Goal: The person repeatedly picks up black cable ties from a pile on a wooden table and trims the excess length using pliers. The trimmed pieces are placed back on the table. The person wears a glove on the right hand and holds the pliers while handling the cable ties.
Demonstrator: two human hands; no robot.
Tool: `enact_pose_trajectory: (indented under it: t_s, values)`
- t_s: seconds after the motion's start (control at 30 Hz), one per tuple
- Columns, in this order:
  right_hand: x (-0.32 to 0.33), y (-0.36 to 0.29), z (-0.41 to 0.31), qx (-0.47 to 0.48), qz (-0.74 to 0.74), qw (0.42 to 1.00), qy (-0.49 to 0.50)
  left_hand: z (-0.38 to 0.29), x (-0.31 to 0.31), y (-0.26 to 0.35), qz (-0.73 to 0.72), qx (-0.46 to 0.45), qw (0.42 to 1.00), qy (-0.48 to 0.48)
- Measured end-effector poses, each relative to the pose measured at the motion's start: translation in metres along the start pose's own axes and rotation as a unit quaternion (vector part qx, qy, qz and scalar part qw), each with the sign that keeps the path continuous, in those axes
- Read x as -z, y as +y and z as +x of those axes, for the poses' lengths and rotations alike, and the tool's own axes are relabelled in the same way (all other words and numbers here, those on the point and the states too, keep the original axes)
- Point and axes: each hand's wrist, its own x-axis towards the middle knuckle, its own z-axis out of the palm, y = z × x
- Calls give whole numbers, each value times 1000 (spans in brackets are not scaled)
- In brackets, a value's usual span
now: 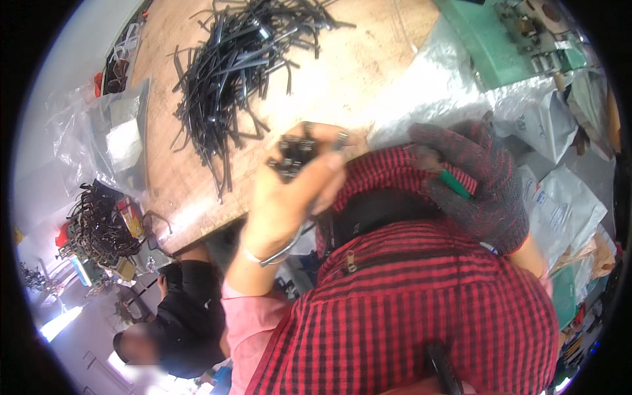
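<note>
My bare left hand (pixel 296 182), with a bracelet at the wrist, is raised above the table's near edge. Its fingers curl around a bundle of short black cable pieces (pixel 295 154) whose ends look metallic; motion blurs them. A red-and-grey knitted glove covers my right hand (pixel 474 182), which is beside the apron at the right. Between its thumb and fingers shows a small green-handled object (pixel 455 183); its kind is unclear. Beyond my left hand, a tangled pile of black cable strips (pixel 232 74) lies on the wooden table (pixel 340 84).
Clear plastic sheeting (pixel 424 94) covers the table's right side, near a green machine base (pixel 493 44). White plastic bags (pixel 563 207) lie at the right. At the left are a plastic bag (pixel 108 138) and a dark heap of parts (pixel 101 227). Another person (pixel 187 316) sits at lower left.
</note>
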Motion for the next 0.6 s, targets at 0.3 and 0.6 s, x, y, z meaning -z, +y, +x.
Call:
enact_pose_trajectory:
  t_s: [0.3,0.6]
  values:
    - [4,-17,14,151,-225,963,-2,-17,-10,20,38,102,993,-47]
    - [14,-14,8,219,-344,913,-11,-17,-12,28,79,155,980,-92]
